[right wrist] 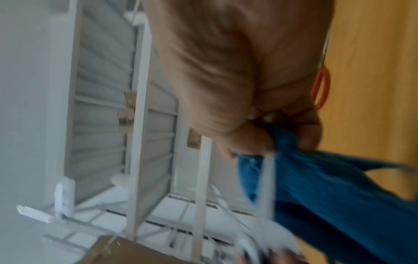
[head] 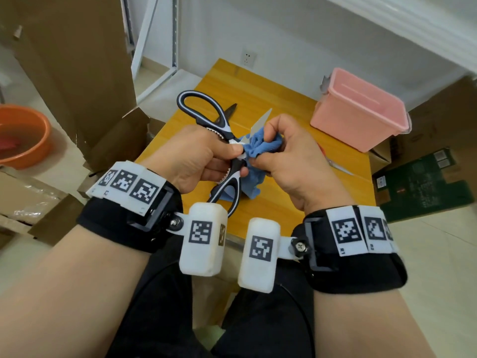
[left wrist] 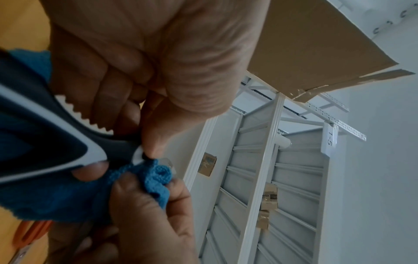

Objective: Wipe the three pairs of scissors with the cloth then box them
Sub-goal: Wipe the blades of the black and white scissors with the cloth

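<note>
The left hand [head: 196,153] pinches the large black-and-white kitchen scissors [head: 222,130] at their pivot, blades spread, above the yellow wooden counter [head: 271,99]. The right hand's [head: 291,156] grip pinches the crumpled blue knitted cloth [head: 260,147] round one blade, hiding its base. Orange-handled scissors [left wrist: 31,234] lie mostly hidden behind the right hand; a dark third pair [head: 229,109] peeks past the handles. The pink plastic box [head: 361,109] stands far right

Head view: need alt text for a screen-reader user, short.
Over a yellow table, the left hand holds black-and-white scissors near the pivot while the right hand rubs a bunched blue cloth along the open blades. A lidless pink box sits on the table's far right corner, and parts of two other scissors lie on the tabletop.
</note>
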Demonstrator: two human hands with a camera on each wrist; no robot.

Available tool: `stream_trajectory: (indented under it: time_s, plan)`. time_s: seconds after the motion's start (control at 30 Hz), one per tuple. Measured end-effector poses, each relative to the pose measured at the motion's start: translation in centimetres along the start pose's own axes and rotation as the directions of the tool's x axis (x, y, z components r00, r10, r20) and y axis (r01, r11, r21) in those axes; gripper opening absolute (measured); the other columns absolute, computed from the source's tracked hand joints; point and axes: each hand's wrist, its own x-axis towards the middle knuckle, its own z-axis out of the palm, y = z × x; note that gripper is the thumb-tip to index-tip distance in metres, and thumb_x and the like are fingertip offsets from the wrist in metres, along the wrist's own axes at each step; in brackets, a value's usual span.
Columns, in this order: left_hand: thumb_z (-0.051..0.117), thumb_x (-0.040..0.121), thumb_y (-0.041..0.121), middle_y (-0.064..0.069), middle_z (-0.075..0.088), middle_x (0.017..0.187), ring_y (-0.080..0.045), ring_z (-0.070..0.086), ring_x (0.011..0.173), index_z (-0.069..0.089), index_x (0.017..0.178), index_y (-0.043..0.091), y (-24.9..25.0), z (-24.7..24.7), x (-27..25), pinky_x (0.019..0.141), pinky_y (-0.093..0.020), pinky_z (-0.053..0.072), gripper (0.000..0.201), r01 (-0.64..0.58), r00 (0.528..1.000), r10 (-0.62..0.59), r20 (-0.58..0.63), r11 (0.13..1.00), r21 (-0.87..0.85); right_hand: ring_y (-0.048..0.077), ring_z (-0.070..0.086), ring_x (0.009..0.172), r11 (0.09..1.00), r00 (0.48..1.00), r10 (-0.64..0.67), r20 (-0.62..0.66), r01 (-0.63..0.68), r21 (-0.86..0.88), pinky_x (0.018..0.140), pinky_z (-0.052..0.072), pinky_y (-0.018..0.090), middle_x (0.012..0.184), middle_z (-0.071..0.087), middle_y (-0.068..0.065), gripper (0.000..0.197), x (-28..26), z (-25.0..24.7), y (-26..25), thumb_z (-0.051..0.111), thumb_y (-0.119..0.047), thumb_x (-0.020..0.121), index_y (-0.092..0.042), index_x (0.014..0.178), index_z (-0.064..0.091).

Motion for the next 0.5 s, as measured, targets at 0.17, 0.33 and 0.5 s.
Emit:
stream_trajectory:
  time_s: [0.17, 0.33, 0.5]
  plan:
    - [0.058, 0.094, 0.004, -0.019, 0.074, 0.093, -0.025, 0.074, 0.076, 0.064, 0.107, -0.003, 1.0, -0.3, -0.3, 0.062, -0.028, 0.061, 0.016, -0.020, 0.999, 0.020, 0.025, 1.000, -0.007, 0.019, 0.040, 0.067, 0.999, 0.990, 0.040, -0.135, -0.045, -0.031, 0.053, 0.035, 0.040, 0.075, 0.043, 0.004, 0.039, -0.1, -0.1, 0.4, 0.045, 0.013, 0.068, -0.026, 0.071, 0.042]
    - [0.054, 0.096, 0.006, -0.015, 0.072, 0.090, -0.021, 0.073, 0.076, 0.064, 0.112, -0.002, 1.7, -1.5, -0.3, 0.063, -0.025, 0.060, 0.020, -0.006, 0.999, 0.006, 0.033, 1.000, 0.015, 0.020, 0.061, 0.069, 0.987, 0.989, 0.139, -0.056, -0.133, 0.089, 0.058, 0.053, 0.031, 0.088, 0.059, 0.009, 0.040, 0.1, -2.8, -0.4, 0.055, 0.016, 0.085, -0.023, 0.091, 0.053]
    - [0.055, 0.095, 0.008, -0.011, 0.071, 0.077, -0.017, 0.072, 0.069, 0.066, 0.100, 0.003, 1.8, -1.6, -0.4, 0.055, -0.021, 0.057, 0.013, 0.060, 0.995, -0.059, 0.078, 0.998, -0.010, 0.007, 0.071, 0.067, 0.981, 0.995, 0.101, -0.027, -0.095, 0.172, 0.060, 0.055, 0.022, 0.092, 0.067, 0.004, 0.031, 0.8, -2.9, -1.4, 0.065, 0.002, 0.092, -0.021, 0.104, 0.049]
